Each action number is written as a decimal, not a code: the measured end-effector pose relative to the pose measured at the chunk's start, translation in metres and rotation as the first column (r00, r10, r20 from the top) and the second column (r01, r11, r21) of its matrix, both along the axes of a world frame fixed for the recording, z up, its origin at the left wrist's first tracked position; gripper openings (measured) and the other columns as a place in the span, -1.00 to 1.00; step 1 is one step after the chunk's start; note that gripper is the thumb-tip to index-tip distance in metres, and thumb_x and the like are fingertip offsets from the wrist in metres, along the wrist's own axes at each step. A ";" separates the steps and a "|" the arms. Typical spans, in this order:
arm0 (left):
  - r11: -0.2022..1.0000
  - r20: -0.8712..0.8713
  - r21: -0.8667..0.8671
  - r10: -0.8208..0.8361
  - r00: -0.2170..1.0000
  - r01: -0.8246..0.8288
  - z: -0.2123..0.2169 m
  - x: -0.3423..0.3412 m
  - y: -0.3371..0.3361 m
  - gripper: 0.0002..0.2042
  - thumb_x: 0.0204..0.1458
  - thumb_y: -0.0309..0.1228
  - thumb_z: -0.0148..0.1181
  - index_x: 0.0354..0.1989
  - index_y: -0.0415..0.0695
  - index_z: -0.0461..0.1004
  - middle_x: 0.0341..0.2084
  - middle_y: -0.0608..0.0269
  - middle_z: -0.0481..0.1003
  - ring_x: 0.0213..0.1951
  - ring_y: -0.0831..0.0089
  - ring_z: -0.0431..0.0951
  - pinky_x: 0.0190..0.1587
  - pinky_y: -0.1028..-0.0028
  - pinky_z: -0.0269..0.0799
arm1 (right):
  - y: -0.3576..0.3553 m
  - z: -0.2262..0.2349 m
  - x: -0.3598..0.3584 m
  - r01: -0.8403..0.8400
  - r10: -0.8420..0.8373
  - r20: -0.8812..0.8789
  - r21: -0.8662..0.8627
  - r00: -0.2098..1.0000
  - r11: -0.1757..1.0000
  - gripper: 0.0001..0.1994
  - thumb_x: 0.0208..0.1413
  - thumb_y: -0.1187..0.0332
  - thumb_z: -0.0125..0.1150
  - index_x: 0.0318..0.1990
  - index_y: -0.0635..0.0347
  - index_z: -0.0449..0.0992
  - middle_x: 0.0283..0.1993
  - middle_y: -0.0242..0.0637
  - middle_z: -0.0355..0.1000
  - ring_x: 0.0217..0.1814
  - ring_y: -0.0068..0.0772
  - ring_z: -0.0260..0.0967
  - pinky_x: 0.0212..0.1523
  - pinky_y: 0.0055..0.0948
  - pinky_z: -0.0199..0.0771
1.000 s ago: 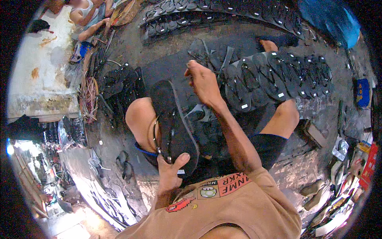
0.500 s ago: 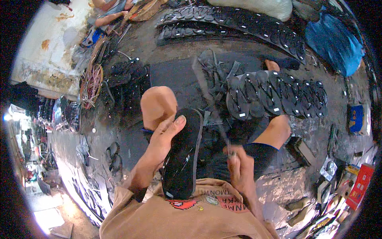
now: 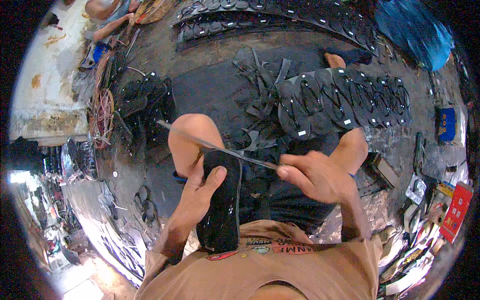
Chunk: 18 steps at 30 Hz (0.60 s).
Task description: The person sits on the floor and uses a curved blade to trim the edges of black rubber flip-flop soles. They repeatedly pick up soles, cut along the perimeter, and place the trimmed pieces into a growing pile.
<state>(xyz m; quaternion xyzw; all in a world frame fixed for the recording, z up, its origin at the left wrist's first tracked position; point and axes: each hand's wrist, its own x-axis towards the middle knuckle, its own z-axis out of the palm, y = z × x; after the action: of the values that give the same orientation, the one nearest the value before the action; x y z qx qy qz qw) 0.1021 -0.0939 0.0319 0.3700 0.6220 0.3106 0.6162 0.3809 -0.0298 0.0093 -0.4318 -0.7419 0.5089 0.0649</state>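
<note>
My left hand (image 3: pixel 199 196) is closed round the side of a black sandal sole (image 3: pixel 221 205), its thumb flat on the upper face. The sole stands lengthwise against my shirt, and its far end is by my bent left knee (image 3: pixel 192 140). My right hand (image 3: pixel 315 177) grips a long, thin knife (image 3: pixel 227 151), whose handle is mostly hidden in my fingers. Its narrow blade slants to the upper left, across the far end of the sole and in front of the knee. Whether the blade touches the sole, I cannot tell.
Rows of black flip-flops (image 3: pixel 320 102) lie beyond my right leg, with longer rows (image 3: pixel 280 20) farther back. Black offcuts (image 3: pixel 260 85) litter the floor mat (image 3: pixel 200 95). A blue plastic sheet (image 3: pixel 417 35) lies at far right. Another person's arm (image 3: pixel 107 27) shows at upper left.
My right hand has risen and turned, bringing the knife from beside the sole to across its far end. The sole's far end now sits slightly lower and farther left in view.
</note>
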 end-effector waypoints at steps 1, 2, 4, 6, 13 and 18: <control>1.000 -0.008 -0.002 -0.003 1.000 0.003 0.000 0.003 0.003 -0.51 0.39 -0.17 0.13 0.35 -0.21 0.28 0.08 0.29 0.48 0.11 0.47 0.44 0.25 0.44 0.33 | 0.010 0.001 -0.007 -0.054 0.054 -0.005 0.024 0.999 0.998 -0.56 0.45 -0.03 -0.07 -0.13 0.18 0.54 -0.35 0.15 0.55 -0.22 0.40 0.50 -0.17 0.23 0.47; 0.993 -0.055 0.072 -0.095 0.994 0.098 -0.002 0.007 0.006 -0.50 0.39 -0.17 0.13 0.35 -0.20 0.27 0.08 0.27 0.48 0.12 0.45 0.45 0.24 0.43 0.34 | 0.016 -0.008 -0.017 -0.041 0.050 -0.079 0.113 0.996 0.993 -0.58 0.47 0.01 -0.08 -0.15 0.19 0.52 -0.39 0.09 0.48 -0.30 0.28 0.45 -0.23 0.10 0.43; 0.953 -0.048 0.160 -0.254 0.966 0.259 -0.004 0.018 0.008 -0.52 0.37 -0.21 0.14 0.35 -0.21 0.28 0.05 0.23 0.50 0.08 0.40 0.49 0.21 0.40 0.38 | 0.028 -0.034 -0.039 0.005 0.064 -0.227 0.289 0.972 0.957 -0.63 0.49 0.10 -0.10 -0.18 0.21 0.49 -0.48 -0.03 0.36 -0.46 0.04 0.35 -0.35 -0.15 0.34; 0.971 0.037 0.195 -0.150 0.988 0.140 -0.006 0.008 0.012 -0.56 0.34 -0.29 0.16 0.31 -0.23 0.35 -0.01 0.22 0.54 0.00 0.35 0.54 0.15 0.37 0.44 | 0.050 -0.029 -0.039 0.103 -0.111 -0.400 -0.040 0.910 0.994 -0.61 0.50 0.13 -0.15 -0.19 0.22 0.52 -0.41 -0.20 0.33 -0.44 -0.27 0.30 -0.32 -0.29 0.35; 0.879 0.003 0.365 0.329 0.944 -0.307 0.012 0.004 0.056 -0.71 0.26 -0.45 0.27 0.14 -0.14 0.51 -0.03 0.17 0.62 -0.07 0.31 0.65 0.04 0.27 0.63 | -0.004 -0.069 0.059 0.813 -0.805 -0.213 0.347 0.553 0.467 -0.57 0.56 0.06 -0.24 -0.07 0.20 0.50 -0.54 -0.47 0.29 -0.59 -0.69 0.19 -0.58 -0.55 0.17; 0.869 0.657 -0.084 0.416 0.629 -0.487 -0.011 0.061 0.044 -0.75 0.21 -0.34 0.37 0.04 0.00 0.57 -0.04 0.23 0.66 -0.04 0.37 0.68 -0.01 0.32 0.67 | -0.113 -0.067 0.008 0.762 -0.644 -0.449 0.148 0.620 0.630 -0.59 0.51 0.10 -0.16 -0.13 0.22 0.54 -0.59 -0.44 0.28 -0.59 -0.57 0.19 -0.54 -0.48 0.15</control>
<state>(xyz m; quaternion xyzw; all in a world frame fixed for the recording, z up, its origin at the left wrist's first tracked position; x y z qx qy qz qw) 0.1628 -0.0502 0.0210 0.0998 0.4213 0.5955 0.6767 0.3892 -0.1426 -0.0575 -0.5747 -0.5568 0.3801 0.4639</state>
